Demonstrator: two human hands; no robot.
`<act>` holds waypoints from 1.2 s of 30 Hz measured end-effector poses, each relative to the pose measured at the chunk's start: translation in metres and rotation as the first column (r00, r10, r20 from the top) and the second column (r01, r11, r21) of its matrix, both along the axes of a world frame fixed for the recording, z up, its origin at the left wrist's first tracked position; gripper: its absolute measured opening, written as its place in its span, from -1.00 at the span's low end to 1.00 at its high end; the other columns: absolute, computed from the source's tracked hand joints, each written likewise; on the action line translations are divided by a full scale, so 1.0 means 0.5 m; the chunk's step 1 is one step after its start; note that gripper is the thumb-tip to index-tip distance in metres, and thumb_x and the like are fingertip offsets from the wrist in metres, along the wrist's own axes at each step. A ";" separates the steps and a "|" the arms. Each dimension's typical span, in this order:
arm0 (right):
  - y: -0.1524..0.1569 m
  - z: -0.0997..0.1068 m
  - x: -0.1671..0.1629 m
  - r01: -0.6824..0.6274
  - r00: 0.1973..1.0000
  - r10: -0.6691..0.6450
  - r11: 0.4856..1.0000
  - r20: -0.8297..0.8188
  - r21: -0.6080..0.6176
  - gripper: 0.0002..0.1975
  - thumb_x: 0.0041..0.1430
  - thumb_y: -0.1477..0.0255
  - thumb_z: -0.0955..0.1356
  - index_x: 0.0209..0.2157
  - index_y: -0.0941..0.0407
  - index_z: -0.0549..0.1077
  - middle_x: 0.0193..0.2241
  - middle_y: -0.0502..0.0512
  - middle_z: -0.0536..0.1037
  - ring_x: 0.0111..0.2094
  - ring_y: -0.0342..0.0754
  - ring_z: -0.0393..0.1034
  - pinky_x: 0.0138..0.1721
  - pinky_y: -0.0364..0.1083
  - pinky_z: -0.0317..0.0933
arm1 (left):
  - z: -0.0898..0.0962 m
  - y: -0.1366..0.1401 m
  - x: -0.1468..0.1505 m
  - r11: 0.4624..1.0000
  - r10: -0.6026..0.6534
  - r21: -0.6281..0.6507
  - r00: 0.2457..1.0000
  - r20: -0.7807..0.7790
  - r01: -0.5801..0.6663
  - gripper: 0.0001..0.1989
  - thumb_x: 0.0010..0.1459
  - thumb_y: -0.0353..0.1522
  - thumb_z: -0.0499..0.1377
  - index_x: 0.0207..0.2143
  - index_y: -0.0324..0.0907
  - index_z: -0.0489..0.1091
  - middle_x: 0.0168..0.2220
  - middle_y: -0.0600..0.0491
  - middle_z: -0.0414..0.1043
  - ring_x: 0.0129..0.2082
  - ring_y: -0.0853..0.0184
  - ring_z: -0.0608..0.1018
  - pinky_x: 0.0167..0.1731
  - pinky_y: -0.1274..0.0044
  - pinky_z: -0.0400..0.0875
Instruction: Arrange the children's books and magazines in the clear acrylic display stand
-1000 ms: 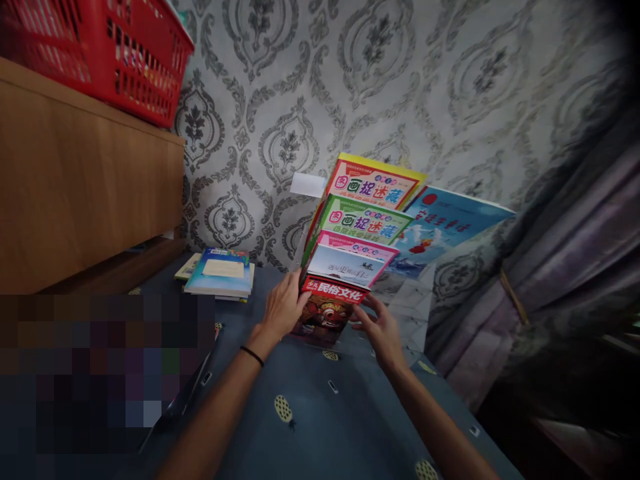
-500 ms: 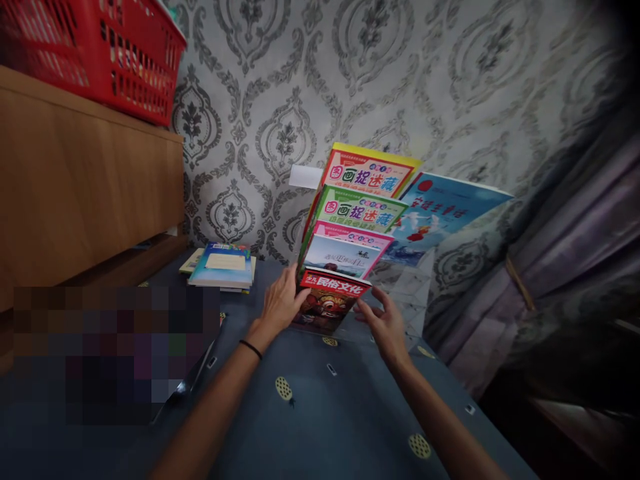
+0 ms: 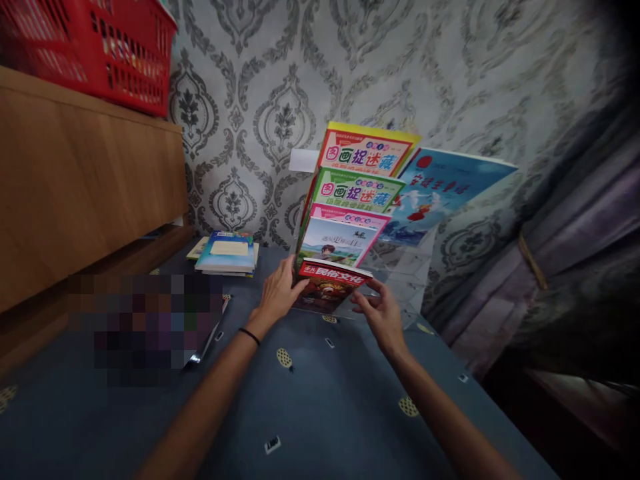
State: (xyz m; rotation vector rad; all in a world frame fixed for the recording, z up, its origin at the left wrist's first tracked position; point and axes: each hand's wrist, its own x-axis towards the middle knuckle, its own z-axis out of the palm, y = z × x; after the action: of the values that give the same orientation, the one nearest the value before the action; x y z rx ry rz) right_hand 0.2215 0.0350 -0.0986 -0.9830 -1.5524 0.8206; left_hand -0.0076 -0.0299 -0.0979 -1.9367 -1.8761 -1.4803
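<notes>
A dark red book [image 3: 327, 288] stands in the front of a clear acrylic book rack [image 3: 415, 280], its top edge tipped toward me. My left hand [image 3: 280, 288] grips its left edge, thumb on the cover and fingers behind. At the right edge, my right hand [image 3: 383, 313] holds the book with bent fingers, partly hidden. Behind it rise a book with a landscape cover [image 3: 337, 243], a pink-edged book [image 3: 350, 217], a green book [image 3: 357, 190] and a yellow-topped book [image 3: 367, 150]. A large blue book [image 3: 440, 190] leans in the rack to the right.
Several books lie in a stack [image 3: 227, 253] at the back left. A blurred-out patch hides most of another item [image 3: 210, 337] on the dark pineapple-print cloth [image 3: 320, 407]. To the left stands a wooden cabinet [image 3: 90, 193] with a red basket [image 3: 125, 60]; a curtain [image 3: 500, 280] hangs right.
The red book's top has tipped toward me, opening a gap to the landscape-cover book behind, which now shows more of its cover. Both hands stay at its sides. The camera view has shifted slightly.
</notes>
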 end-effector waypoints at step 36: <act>-0.137 -0.109 -0.033 -0.348 0.878 0.317 0.937 0.357 0.024 -0.67 0.19 0.05 0.32 -0.26 0.02 0.50 -0.28 0.14 0.52 -0.35 0.05 0.47 -0.37 0.02 0.40 | 0.013 -0.386 -0.145 0.480 0.249 -0.489 0.647 -0.721 -0.728 -0.27 0.30 0.00 0.05 0.26 -0.41 0.21 0.18 -0.49 0.33 0.24 -0.24 0.34 0.09 -0.18 0.21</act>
State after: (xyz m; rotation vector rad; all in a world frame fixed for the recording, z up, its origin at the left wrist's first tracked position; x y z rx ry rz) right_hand 0.2051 -0.0334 -0.1530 -0.8367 -2.0903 0.8343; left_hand -0.0799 -0.2229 -0.0915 -1.4238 -2.5888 0.1631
